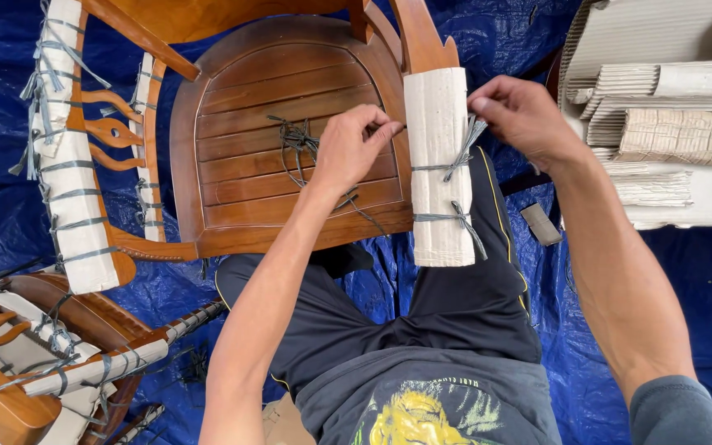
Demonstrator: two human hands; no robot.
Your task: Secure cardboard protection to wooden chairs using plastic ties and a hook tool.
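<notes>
You've got the wooden chair [290, 140] tipped over across your lap, so its leg [422, 37] with the white cardboard wrap [437, 165] sits right between your hands. Your left hand [354, 148] pinches one end of the grey strap [459, 156] and your right hand [521, 115] pinches the other, each grip closed on it, drawing it tight around the wrap. A second tied strap [455, 218] sits lower, and spare ties [294, 140] lie within reach on the seat.
</notes>
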